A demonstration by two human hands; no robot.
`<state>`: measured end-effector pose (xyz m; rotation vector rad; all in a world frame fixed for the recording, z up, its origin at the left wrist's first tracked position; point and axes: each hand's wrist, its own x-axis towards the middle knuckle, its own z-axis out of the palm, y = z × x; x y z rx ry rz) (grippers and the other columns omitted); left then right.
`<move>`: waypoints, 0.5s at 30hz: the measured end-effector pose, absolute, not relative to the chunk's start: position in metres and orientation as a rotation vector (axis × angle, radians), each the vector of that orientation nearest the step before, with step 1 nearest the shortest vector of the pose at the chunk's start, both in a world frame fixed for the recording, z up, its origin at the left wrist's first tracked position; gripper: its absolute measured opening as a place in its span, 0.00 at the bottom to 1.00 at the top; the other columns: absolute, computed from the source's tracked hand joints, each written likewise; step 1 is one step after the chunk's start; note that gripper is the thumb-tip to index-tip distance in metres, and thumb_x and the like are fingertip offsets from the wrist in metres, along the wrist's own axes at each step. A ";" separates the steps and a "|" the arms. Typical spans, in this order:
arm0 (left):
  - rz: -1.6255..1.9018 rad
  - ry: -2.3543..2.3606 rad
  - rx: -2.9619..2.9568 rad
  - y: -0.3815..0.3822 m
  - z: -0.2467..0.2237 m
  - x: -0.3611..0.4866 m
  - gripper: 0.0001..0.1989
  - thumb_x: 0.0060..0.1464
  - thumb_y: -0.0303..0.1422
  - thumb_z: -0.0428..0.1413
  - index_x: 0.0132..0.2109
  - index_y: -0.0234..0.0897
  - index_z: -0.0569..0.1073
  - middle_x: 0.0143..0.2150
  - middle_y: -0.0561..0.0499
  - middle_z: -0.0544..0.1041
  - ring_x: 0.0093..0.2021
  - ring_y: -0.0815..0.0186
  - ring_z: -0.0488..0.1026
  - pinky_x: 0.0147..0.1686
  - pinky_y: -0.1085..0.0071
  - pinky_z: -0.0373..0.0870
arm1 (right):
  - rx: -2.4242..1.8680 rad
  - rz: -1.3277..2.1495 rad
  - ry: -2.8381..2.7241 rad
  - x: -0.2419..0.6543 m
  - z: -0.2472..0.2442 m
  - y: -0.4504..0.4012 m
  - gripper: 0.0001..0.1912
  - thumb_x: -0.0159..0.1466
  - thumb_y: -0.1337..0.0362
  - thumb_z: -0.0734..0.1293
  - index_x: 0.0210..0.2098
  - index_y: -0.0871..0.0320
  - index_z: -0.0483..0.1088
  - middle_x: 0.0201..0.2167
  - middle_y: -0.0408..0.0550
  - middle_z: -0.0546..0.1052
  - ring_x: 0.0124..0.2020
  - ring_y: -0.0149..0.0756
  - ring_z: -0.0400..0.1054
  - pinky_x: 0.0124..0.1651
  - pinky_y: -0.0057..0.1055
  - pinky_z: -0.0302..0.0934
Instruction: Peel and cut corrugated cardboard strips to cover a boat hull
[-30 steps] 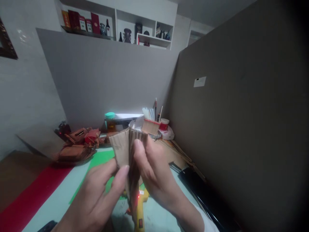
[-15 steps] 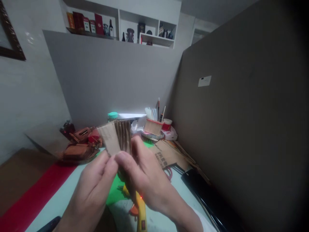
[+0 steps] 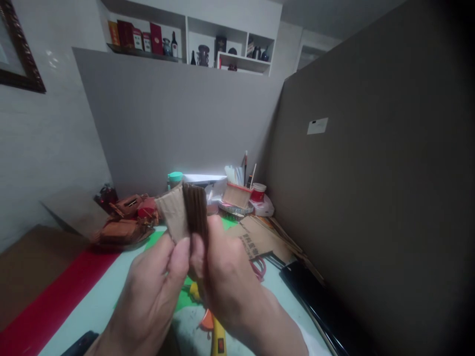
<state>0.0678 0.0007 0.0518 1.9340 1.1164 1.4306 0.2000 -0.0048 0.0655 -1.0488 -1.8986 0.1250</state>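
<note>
Both hands grip a small piece of corrugated cardboard [image 3: 173,212], folded so that a pale smooth face shows on the left and a dark ridged face on the right. My left hand [image 3: 152,282] pinches its lower left part between thumb and fingers. Around the lower right part my right hand [image 3: 230,272] is closed, its thumb pressed near the fold. Beneath the hands, a yellow-handled tool [image 3: 218,336] lies on the table, partly hidden by my right wrist. Beside it is an orange piece [image 3: 207,321].
Brown model pieces [image 3: 124,230] stand at the left back beyond a red strip [image 3: 70,287]. At the right lie flat cardboard sheets [image 3: 256,235], red-handled scissors [image 3: 260,269] and a black glossy object [image 3: 319,301]. A box with pens [image 3: 237,195] and a white-red cup [image 3: 258,192] stand behind.
My right thumb has shifted right and curled down along the ridged face. The cardboard's dark side has turned and shows more narrowly folded. The view has shifted slightly.
</note>
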 end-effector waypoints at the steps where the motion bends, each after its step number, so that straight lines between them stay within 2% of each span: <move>1: 1.423 1.121 1.959 0.002 0.053 0.066 0.15 0.63 0.37 0.50 0.27 0.44 0.66 0.23 0.58 0.67 0.24 0.69 0.67 0.24 0.79 0.66 | -1.066 0.199 -1.910 0.202 0.067 -0.006 0.06 0.71 0.64 0.52 0.37 0.55 0.54 0.21 0.36 0.58 0.16 0.29 0.51 0.21 0.29 0.42; 4: 1.407 1.086 1.895 0.001 0.060 0.064 0.18 0.62 0.39 0.52 0.24 0.44 0.63 0.20 0.59 0.64 0.20 0.70 0.63 0.18 0.80 0.63 | -1.102 0.337 -1.912 0.207 0.070 -0.009 0.06 0.71 0.61 0.53 0.38 0.54 0.54 0.23 0.38 0.62 0.19 0.30 0.55 0.23 0.29 0.47; 6: 1.372 1.014 1.795 -0.002 0.064 0.064 0.16 0.61 0.39 0.54 0.25 0.43 0.65 0.21 0.60 0.65 0.20 0.71 0.63 0.20 0.82 0.66 | -1.079 0.371 -1.898 0.209 0.071 -0.010 0.06 0.71 0.61 0.54 0.37 0.54 0.54 0.26 0.40 0.64 0.23 0.31 0.58 0.26 0.29 0.52; 9: 1.273 0.899 1.635 -0.004 0.067 0.061 0.03 0.58 0.34 0.58 0.35 0.45 0.74 0.28 0.61 0.75 0.29 0.68 0.72 0.32 0.82 0.71 | -1.003 0.483 -1.861 0.212 0.074 -0.011 0.06 0.72 0.62 0.54 0.37 0.54 0.55 0.26 0.39 0.63 0.28 0.33 0.62 0.31 0.30 0.56; 10: 1.243 0.872 1.580 -0.004 0.067 0.060 0.03 0.57 0.33 0.58 0.39 0.46 0.75 0.32 0.60 0.78 0.33 0.66 0.75 0.37 0.80 0.72 | -0.980 0.537 -1.846 0.212 0.075 -0.011 0.06 0.72 0.62 0.54 0.37 0.53 0.55 0.26 0.39 0.63 0.29 0.33 0.62 0.32 0.30 0.56; 13: 1.174 0.814 1.467 0.001 0.063 0.057 0.12 0.58 0.32 0.56 0.49 0.46 0.75 0.42 0.57 0.82 0.46 0.58 0.76 0.49 0.72 0.72 | -0.953 0.659 -1.802 0.214 0.078 -0.013 0.08 0.72 0.62 0.55 0.35 0.53 0.53 0.26 0.38 0.62 0.30 0.33 0.63 0.32 0.30 0.57; 15: 1.144 0.795 1.430 0.005 0.062 0.056 0.17 0.57 0.32 0.56 0.54 0.46 0.74 0.48 0.55 0.81 0.50 0.56 0.75 0.52 0.68 0.71 | -0.958 0.708 -1.788 0.215 0.079 -0.013 0.09 0.72 0.62 0.55 0.34 0.53 0.53 0.26 0.38 0.62 0.29 0.32 0.61 0.31 0.30 0.57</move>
